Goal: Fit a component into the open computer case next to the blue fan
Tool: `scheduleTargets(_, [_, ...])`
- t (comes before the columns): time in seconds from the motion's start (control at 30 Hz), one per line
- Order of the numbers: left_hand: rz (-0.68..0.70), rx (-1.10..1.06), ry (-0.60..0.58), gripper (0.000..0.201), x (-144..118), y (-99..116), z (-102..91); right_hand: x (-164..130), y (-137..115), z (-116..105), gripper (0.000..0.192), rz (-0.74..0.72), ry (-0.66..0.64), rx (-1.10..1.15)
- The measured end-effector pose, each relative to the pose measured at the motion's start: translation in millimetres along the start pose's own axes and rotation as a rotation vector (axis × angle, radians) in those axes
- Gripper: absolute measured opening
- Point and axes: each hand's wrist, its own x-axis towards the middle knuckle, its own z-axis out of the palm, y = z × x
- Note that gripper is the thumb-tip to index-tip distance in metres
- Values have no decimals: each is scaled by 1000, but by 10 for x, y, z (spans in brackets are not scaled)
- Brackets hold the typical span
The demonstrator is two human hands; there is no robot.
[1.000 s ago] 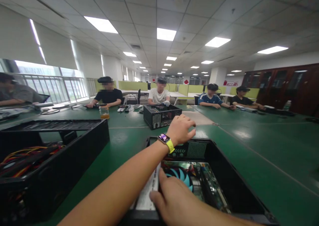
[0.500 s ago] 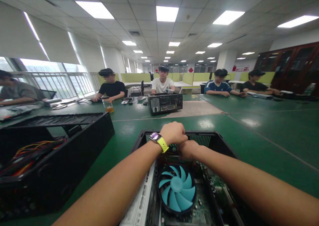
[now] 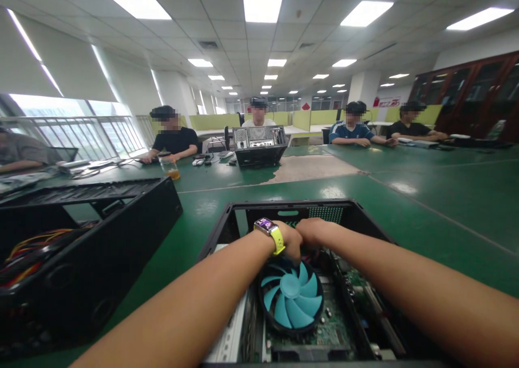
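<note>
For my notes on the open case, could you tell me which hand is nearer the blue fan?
Left. The left hand sits right at the far rim of the blue fan, seemingly touching it; the right hand is slightly farther back, beside it.

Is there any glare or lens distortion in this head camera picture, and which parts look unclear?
Head view: ceiling lights throw pale glare patches on the green table; wide-angle bending curves the edges and stretches the forearms; left hand and right hand sit shaded inside the open computer case.
</note>
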Motion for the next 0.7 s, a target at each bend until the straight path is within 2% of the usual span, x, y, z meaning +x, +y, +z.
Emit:
scheduleTargets(0.13, [35, -156, -72, 30, 138, -41, 88, -68, 18, -68, 37, -48, -3, -109])
scheduleTargets(0.3, [27, -293, -120, 30, 223, -106, 84, -26, 137, -87, 37, -112, -52, -97])
scheduleTargets(0.5, [109, -333, -8, 15, 145, -216, 39, -1, 240, -104, 38, -143, -60, -43])
scheduleTargets(0.63, [160, -393, 110, 12, -36, -292, -75, -22, 257, -126, 37, -149, -24, -26])
scheduleTargets(0.7, [175, -489, 181, 14, -144, -323, -151, -17, 256, -127, 38, -154, -19, -14])
